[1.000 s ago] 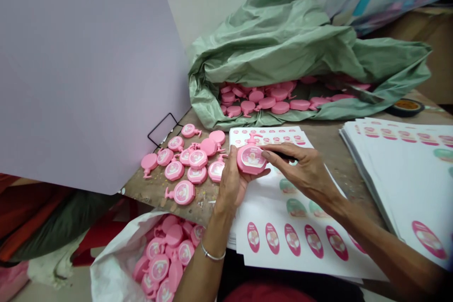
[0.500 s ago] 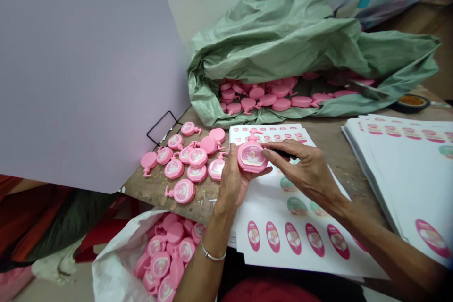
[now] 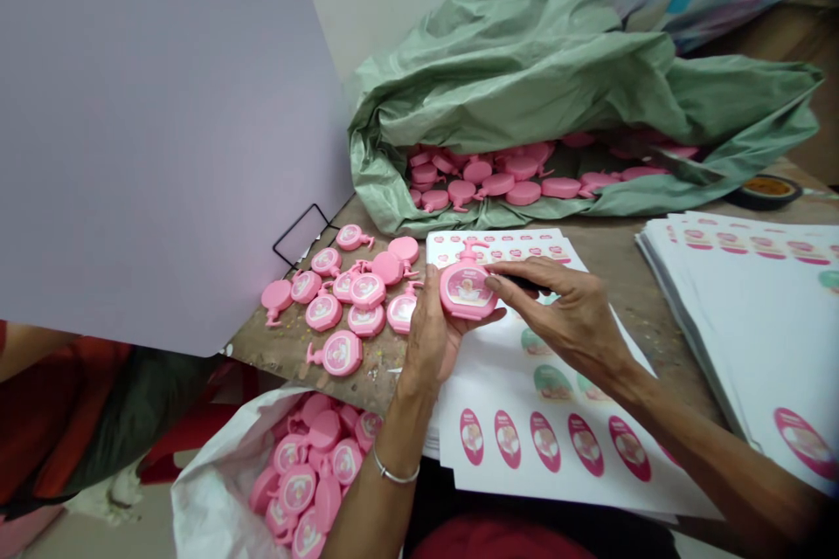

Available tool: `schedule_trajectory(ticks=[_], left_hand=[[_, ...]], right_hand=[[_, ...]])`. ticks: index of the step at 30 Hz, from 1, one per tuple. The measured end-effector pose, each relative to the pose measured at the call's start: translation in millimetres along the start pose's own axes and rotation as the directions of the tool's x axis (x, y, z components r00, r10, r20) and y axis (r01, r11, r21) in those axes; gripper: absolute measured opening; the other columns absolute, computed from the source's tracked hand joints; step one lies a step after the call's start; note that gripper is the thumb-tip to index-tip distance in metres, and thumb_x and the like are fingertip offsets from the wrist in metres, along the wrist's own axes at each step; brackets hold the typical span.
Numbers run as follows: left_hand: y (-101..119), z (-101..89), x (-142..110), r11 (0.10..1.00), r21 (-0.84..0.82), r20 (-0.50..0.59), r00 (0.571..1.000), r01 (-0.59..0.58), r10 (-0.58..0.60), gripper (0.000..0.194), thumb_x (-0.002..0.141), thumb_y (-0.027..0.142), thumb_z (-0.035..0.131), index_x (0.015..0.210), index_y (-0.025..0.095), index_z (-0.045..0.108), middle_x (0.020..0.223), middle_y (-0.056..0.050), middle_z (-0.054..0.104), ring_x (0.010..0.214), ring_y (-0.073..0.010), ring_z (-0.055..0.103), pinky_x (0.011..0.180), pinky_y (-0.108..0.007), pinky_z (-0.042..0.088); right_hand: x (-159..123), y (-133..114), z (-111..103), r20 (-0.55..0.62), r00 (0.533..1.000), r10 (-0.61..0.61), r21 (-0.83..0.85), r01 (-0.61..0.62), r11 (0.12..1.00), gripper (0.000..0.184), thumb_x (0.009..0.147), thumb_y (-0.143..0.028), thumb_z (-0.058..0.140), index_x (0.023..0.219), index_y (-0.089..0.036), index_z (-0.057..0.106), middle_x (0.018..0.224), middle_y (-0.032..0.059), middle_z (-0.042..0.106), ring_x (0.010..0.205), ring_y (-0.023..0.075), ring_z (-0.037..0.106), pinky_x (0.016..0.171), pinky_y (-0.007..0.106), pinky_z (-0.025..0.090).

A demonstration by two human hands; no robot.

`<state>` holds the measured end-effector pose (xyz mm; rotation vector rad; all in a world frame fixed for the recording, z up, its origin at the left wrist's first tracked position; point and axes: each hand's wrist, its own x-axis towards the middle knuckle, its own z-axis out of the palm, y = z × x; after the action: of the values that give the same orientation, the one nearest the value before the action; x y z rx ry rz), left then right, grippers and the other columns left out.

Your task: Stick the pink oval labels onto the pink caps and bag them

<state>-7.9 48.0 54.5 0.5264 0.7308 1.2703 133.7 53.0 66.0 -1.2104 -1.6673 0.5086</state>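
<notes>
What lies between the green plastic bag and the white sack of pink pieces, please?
In the head view, loose pink bottle-shaped plastic pieces lie on the speckled wooden table, between the green plastic bag and the white sack.

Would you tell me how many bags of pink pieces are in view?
2: a green plastic bag at the back of the table, and a white sack below its near edge. Others may be hidden.
</notes>
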Motion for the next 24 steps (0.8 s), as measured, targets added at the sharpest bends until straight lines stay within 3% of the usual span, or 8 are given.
schedule_trajectory(ticks=[12,19,22,24], left_hand=[[-1,1.7,0,1.000,0.026,0.004,1.000,-0.010,0.010,0.048,0.093,0.053,0.046,0.118,0.015,0.062,0.121,-0.013,0.066,0.114,-0.0302,0.061,0.089,-0.048,0.055],[2,2.9,-2,1.000,0.015,0.038,0.999,-0.002,0.002,0.050,0.089,0.058,0.049,0.108,0.014,0.065,0.115,-0.014,0.067,0.110,-0.0317,0.062,0.088,-0.050,0.055],[3,0.3,-4,0.994,0.097,0.079,0.996,-0.045,0.038,0.037,0.081,0.043,0.067,0.106,0.016,0.064,0.109,-0.011,0.068,0.104,-0.0295,0.064,0.086,-0.048,0.056],[3,-1.5,-5,0.984,0.165,0.080,0.995,-0.067,0.055,0.035,0.076,0.029,0.073,0.107,0.017,0.063,0.105,-0.008,0.068,0.100,-0.0278,0.065,0.085,-0.046,0.056]], right_hand=[[0,-2,0,-0.010,1.000,0.005,0.007,-0.005,1.000,0.015,0.083,-0.032,0.066,0.094,-0.025,0.074,0.091,0.0036,0.075,0.081,0.0197,0.067,0.072,0.036,0.054],[-1,-1,2,-0.016,1.000,-0.002,-0.006,0.002,1.000,0.017,0.085,-0.035,0.064,0.093,-0.025,0.074,0.089,0.0041,0.074,0.081,0.0205,0.067,0.072,0.036,0.053],[2,4,-2,0.034,0.997,-0.069,-0.115,0.072,0.991,0.020,0.087,-0.036,0.061,0.098,-0.025,0.073,0.090,0.0052,0.074,0.080,0.0214,0.065,0.076,0.039,0.051],[4,8,-9,0.059,0.992,-0.108,-0.300,0.120,0.946,0.025,0.089,-0.037,0.056,0.104,-0.023,0.072,0.090,0.0083,0.073,0.085,0.0248,0.064,0.082,0.044,0.047]])
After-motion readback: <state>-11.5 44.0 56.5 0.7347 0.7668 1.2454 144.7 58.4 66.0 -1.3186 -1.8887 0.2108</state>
